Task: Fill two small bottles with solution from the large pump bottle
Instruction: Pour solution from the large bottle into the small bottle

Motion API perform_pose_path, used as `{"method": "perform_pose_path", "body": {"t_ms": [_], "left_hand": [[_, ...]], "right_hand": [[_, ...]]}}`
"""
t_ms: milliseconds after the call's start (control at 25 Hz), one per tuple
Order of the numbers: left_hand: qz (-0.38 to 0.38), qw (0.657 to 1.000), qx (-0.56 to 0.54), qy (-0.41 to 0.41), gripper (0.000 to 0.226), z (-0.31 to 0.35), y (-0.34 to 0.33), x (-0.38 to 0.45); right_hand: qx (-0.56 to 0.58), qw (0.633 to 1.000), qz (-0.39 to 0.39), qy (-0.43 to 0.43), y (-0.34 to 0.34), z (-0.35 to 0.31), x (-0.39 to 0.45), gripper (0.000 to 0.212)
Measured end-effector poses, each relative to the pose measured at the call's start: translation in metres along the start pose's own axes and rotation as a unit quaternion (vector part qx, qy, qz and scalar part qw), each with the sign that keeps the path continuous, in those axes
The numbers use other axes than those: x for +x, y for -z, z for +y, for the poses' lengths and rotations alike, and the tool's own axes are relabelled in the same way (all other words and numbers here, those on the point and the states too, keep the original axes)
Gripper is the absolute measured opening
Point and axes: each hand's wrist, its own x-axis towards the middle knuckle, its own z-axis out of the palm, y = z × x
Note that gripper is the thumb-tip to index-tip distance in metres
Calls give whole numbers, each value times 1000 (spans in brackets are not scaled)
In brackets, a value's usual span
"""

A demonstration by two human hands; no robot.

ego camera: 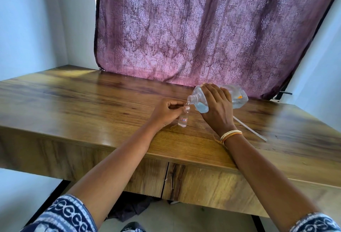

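Wooden table [92,102]; left hand [166,111] pinches small bottle [182,121], right hand [215,106] grips tilted large bottle [238,97].

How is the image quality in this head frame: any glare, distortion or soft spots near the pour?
Head view: wide-angle bending bows the table edge and curtain; daylight glows through the curtain, leaving a sheen on the tabletop; the small bottle and the large bottle mouth are clear plastic, so the liquid stream is hard to make out; both hands look sharp.
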Motion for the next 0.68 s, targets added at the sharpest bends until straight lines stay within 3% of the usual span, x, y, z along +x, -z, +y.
{"method": "perform_pose_path", "body": {"t_ms": [680], "left_hand": [[5, 1000, 18, -3, 22, -2, 1, 1]], "right_hand": [[-8, 1000, 13, 10, 0, 0, 1, 45]]}}
